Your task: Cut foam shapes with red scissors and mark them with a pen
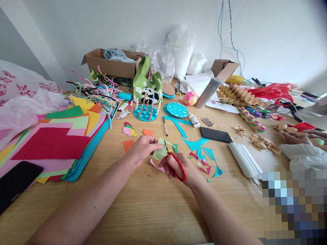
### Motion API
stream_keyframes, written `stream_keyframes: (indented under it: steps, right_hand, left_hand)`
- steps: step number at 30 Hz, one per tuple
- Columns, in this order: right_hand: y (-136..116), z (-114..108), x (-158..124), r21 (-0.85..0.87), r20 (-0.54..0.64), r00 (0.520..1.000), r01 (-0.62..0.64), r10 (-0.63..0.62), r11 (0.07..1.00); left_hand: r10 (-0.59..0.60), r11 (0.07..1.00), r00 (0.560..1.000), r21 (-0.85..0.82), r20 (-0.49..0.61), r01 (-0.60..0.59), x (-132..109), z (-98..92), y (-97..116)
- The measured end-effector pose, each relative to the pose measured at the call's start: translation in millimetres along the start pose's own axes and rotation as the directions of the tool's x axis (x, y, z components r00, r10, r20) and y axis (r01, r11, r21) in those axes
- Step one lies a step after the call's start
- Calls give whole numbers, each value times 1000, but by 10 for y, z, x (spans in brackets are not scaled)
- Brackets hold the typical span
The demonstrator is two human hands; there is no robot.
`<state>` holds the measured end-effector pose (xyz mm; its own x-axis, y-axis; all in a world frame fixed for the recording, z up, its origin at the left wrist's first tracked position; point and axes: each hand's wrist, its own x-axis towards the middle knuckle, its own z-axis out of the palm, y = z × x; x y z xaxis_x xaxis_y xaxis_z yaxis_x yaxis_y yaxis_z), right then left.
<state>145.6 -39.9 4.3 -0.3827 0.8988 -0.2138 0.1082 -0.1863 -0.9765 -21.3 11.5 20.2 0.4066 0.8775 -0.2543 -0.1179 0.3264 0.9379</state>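
Pinched between the fingers of my left hand (145, 149) is a piece of pale green felt or paper (161, 151); which of the two I cannot tell. My right hand (182, 168) grips red-handled scissors (179, 166), their blades at the right part of the green piece. A faint curved line shows on that piece. Beneath and around my hands lie a pink strip (157, 165), an orange piece (129, 145) and red scraps (204, 165). Small cut shapes in pink, green and yellow (129, 130) rest farther back, near a pen (165, 126).
Coloured sheets (48, 140) are stacked at left beside a black phone (18, 183). Behind stand a panda bag (148, 89), blue discs (176, 110), a grey bottle (209, 93) and a cardboard box (110, 65). At right are a black power bank (216, 135), a white power strip (245, 160) and another person's hand (309, 137).
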Motion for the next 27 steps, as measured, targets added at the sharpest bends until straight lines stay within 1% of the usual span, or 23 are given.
stream_keyframes:
  steps: [10, 14, 21, 27]
  right_hand:
    - [-32, 31, -10, 15, -38, 999, -30, 30, 999]
    - [-49, 38, -15, 13, -41, 998, -42, 43, 999]
    - [-44, 37, -23, -20, -46, 998, -34, 33, 999]
    - [-35, 24, -25, -12, -34, 999, -11, 10, 1000]
  left_hand:
    - [11, 999, 1000, -31, -9, -12, -5, 22, -4]
    - [17, 1000, 1000, -20, -4, -17, -10, 22, 5]
    - [31, 1000, 1000, -6, 7, -30, -19, 22, 14]
    - [35, 999, 999, -1, 10, -35, -19, 19, 9]
